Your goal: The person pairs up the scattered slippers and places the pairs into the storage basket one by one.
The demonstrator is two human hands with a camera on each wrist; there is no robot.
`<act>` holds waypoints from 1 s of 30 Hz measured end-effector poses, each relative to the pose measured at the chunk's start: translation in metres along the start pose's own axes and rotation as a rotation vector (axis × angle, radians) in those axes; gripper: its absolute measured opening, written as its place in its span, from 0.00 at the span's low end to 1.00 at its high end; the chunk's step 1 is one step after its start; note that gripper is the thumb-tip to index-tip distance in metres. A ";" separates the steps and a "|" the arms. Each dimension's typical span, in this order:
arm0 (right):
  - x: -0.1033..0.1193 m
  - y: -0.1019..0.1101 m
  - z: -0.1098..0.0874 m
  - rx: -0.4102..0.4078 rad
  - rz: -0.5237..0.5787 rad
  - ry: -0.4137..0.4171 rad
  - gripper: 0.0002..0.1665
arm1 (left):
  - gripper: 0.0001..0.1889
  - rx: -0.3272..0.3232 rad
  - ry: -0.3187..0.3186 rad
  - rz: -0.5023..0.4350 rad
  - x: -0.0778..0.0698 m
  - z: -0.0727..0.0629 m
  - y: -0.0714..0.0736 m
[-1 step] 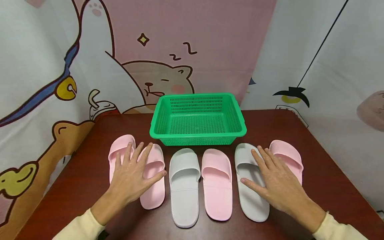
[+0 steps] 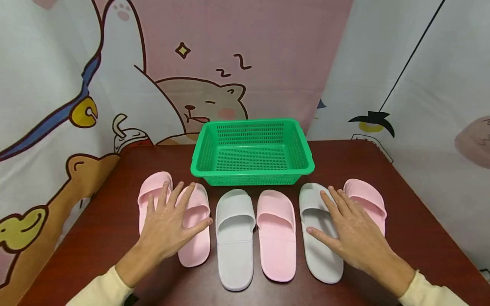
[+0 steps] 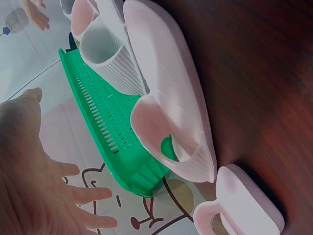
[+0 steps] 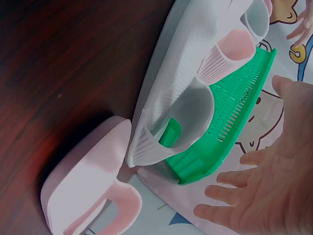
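Pink and grey slippers stand in a row on the table, toes toward the back. With fingers spread, my left hand point(image 2: 164, 225) hovers over the two leftmost ones, a pink slipper point(image 2: 155, 182) at the end and another pink slipper point(image 2: 194, 250). Over on the right, my right hand point(image 2: 356, 238) is held above a grey slipper point(image 2: 325, 263) and an outer pink slipper point(image 2: 365, 195), partly covering both. Between the hands lie a grey slipper point(image 2: 235, 259) and a pink slipper point(image 2: 278, 259). Both wrist views show straight fingers apart from the slippers, holding nothing.
Behind the row a green plastic basket point(image 2: 252, 173) with slotted walls stands at the back of the dark reddish-brown table point(image 2: 413, 238); nothing lies inside it. A cartoon-printed cloth point(image 2: 291, 55) hangs behind the table and along its sides.
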State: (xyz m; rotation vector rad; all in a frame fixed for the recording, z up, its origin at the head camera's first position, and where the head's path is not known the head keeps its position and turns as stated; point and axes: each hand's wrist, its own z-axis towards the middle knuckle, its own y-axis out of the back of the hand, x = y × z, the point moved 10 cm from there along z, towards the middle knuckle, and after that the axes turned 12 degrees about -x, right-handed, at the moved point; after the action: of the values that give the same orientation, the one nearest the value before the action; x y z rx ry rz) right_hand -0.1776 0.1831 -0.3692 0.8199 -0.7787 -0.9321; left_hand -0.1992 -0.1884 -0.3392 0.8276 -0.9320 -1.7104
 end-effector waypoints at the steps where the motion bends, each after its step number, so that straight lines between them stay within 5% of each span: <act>1: 0.000 0.000 0.000 0.002 0.000 0.000 0.59 | 0.49 -0.003 -0.002 0.001 -0.001 0.000 0.001; 9: 0.014 0.008 0.003 -0.047 0.071 0.103 0.54 | 0.47 -0.012 -0.046 0.008 -0.002 -0.003 0.006; 16: 0.038 0.014 0.014 -0.034 0.207 0.355 0.48 | 0.40 0.056 -0.288 -0.062 0.002 0.003 0.017; 21: 0.052 0.007 0.026 0.020 0.250 0.477 0.49 | 0.41 0.168 -0.390 -0.137 0.006 0.007 0.010; 30: 0.070 -0.025 0.044 0.135 0.271 0.592 0.52 | 0.47 0.202 -0.583 -0.185 -0.001 0.009 -0.012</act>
State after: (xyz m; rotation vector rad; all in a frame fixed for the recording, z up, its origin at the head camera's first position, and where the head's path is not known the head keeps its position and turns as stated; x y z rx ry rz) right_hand -0.1970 0.1004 -0.3556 1.0137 -0.4188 -0.3615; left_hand -0.2118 -0.1832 -0.3448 0.5565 -1.4738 -2.0949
